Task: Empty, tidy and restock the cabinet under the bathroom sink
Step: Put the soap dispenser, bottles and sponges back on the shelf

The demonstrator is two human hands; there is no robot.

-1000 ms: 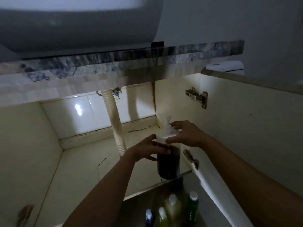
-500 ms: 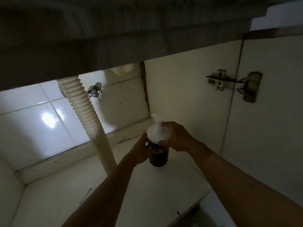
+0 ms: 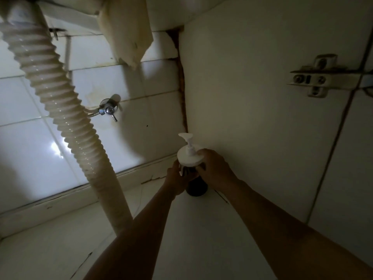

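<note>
Dark cylindrical pump bottle (image 3: 197,188) with round white cap (image 3: 187,158) is gripped by left hand (image 3: 177,179) and right hand (image 3: 216,168).

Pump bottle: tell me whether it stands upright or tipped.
Upright: the bottle has its pump on top and its dark base down by the cabinet floor, with the left hand and right hand gripping it.

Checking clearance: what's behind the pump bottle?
Behind the pump bottle: tiled back wall meeting the side panel at a stained seam. The left hand and right hand hide its midsection.
</note>
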